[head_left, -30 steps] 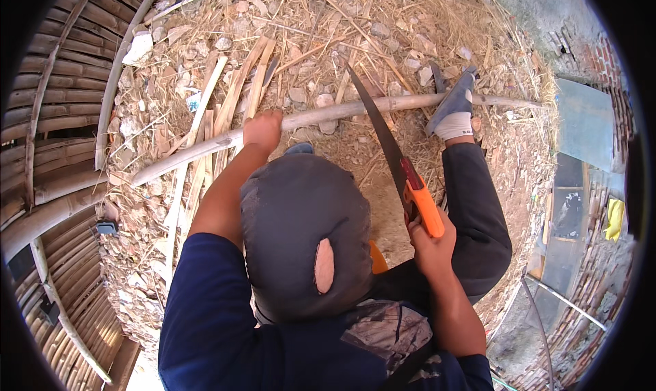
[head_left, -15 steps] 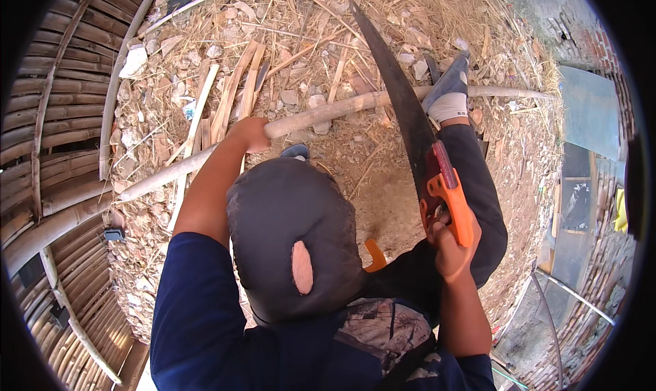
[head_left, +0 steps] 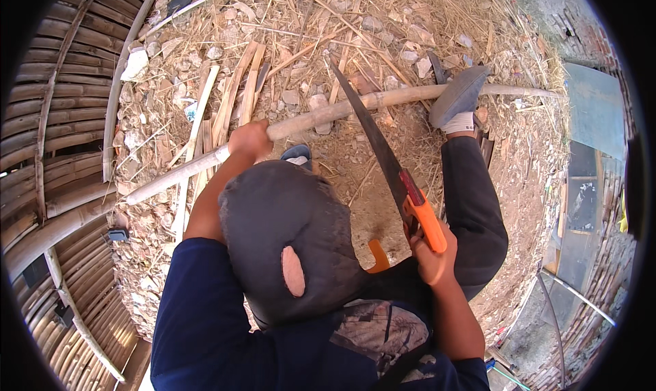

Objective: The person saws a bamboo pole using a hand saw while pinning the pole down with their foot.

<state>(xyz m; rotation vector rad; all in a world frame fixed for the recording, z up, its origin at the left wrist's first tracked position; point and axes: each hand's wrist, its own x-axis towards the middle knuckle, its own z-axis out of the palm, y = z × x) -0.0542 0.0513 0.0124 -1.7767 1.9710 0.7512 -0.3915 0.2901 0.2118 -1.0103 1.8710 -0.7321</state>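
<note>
A long bamboo pole (head_left: 328, 115) lies across the ground before me. My left hand (head_left: 250, 141) is closed around it left of the middle. Farther right, my right foot in a grey-blue shoe (head_left: 459, 98) rests on the pole. My right hand (head_left: 436, 255) grips the orange handle of a handsaw (head_left: 425, 221). Its long dark blade crosses over the pole between my left hand and the foot, tip pointing away from me. Whether the teeth touch the bamboo I cannot tell. My bent left knee (head_left: 273, 220), in dark torn trousers, hides part of the ground.
Split bamboo strips (head_left: 236, 90) lie among stones and straw beyond my left hand. An orange curved object (head_left: 377, 256) shows beside my left knee. A slatted bamboo wall (head_left: 72, 104) stands at the left, a blue-grey panel (head_left: 596, 111) and brick wall at the right.
The saw has come down and left, nearer to me, with my right hand. My right foot has turned and moved onto the pole. My left hand still holds the pole.
</note>
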